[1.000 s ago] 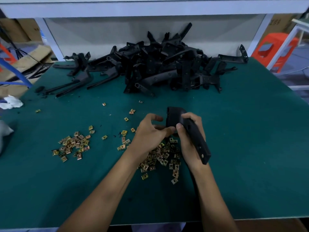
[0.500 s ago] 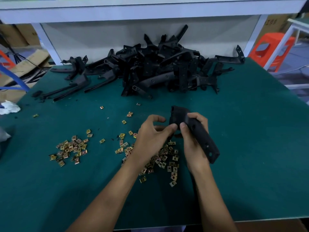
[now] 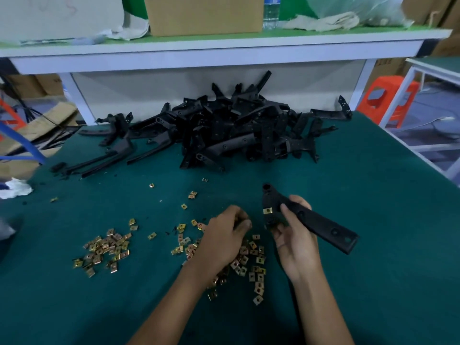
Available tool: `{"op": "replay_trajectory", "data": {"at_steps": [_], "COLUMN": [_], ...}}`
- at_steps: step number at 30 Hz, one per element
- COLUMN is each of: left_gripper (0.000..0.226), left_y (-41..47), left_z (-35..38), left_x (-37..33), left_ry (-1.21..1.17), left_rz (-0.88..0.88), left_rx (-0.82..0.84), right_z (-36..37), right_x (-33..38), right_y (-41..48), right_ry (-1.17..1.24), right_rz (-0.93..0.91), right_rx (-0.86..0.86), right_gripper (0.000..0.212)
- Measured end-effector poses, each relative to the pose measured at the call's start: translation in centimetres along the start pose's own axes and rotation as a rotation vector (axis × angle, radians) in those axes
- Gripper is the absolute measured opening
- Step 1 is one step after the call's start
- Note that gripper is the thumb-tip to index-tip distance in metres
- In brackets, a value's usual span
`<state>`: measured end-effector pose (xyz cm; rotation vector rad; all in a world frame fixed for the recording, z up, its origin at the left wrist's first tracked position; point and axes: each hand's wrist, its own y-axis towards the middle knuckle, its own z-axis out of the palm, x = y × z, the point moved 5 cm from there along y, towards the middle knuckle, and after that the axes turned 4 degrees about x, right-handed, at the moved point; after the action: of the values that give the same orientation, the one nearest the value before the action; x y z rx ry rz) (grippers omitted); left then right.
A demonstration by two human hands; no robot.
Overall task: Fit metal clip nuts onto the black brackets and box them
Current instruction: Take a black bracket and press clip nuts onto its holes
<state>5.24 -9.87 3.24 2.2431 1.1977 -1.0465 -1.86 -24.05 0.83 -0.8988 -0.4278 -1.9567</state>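
- A black bracket [image 3: 321, 225] is held just above the green table mat [image 3: 373, 195], near the front middle. It is a long flat plastic arm with several round holes, tilted down to the right, with a round eye at its upper left end.
- One brass-coloured clip nut [image 3: 267, 210] sits clipped on the bracket's edge, just left of the thumb.
- The right hand [image 3: 296, 237] grips the bracket, thumb pressed on top and fingers curled underneath.
- The left hand [image 3: 224, 236] hovers palm down over a loose pile of clip nuts [image 3: 251, 260]. Its fingers are bunched and curled; whether they pinch a nut cannot be told.
- A second, smaller pile of nuts [image 3: 107, 247] lies well to the left, with strays scattered between.
- A heap of black brackets [image 3: 236, 128] lies at the back of the mat.
- On the shelf [image 3: 224, 42] above stands a cardboard box [image 3: 204, 14]; its contents are hidden. Beside it are a water bottle [image 3: 271, 11] and a pale cloth [image 3: 323, 21].
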Motion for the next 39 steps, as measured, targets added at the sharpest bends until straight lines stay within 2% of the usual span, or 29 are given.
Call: {"op": "replay_trajectory", "data": {"at_steps": [5, 9, 14, 20, 25, 29, 32, 35, 39], "left_gripper": [0.022, 0.015, 0.011, 0.011, 0.013, 0.016, 0.014, 0.017, 0.023], "left_y": [-0.7, -1.2, -1.3, -1.4, -1.6, -1.9, -2.0, -1.8, -1.9], "left_z": [-2.4, -2.4, -1.7, -1.1, -0.6, -0.3, -0.6, -1.2, -1.7], "left_x": [0.0, -0.5, -1.1, -1.3, -1.2, -1.4, -1.0, -0.6, -0.6], "left_ry": [-0.505, -0.903, -1.102, -1.202, -1.128, -1.101, -0.852, -0.589, -0.428], "left_rz": [-0.058, -0.169, -0.273, -0.346, -0.360, -0.313, -0.284, -0.244, -0.176], "left_rx": [-0.065, -0.009, 0.005, 0.015, 0.014, 0.017, -0.072, -0.158, -0.250], "right_z": [1.0, 1.9, 2.2, 2.4, 2.0, 2.1, 2.1, 2.1, 1.9], "right_x": [-0.4, -0.6, -0.7, -0.6, -0.7, -0.8, -0.7, -0.8, -1.1], "right_y": [-0.3, -0.7, -0.8, -0.9, -0.8, -0.9, -1.0, -1.0, -0.9], "right_ry": [0.045, 0.073, 0.100, 0.147, 0.020, -0.071, -0.171, -0.236, -0.214], "right_rz": [0.070, 0.093, 0.106, 0.123, 0.102, -0.004, -0.083, -0.077, -0.033], "right_rx": [0.096, 0.262, 0.320, 0.345, 0.322, 0.309, 0.296, 0.306, 0.288], "right_gripper": [0.017, 0.022, 0.027, 0.028, 0.035, 0.033, 0.033, 0.030, 0.033]}}
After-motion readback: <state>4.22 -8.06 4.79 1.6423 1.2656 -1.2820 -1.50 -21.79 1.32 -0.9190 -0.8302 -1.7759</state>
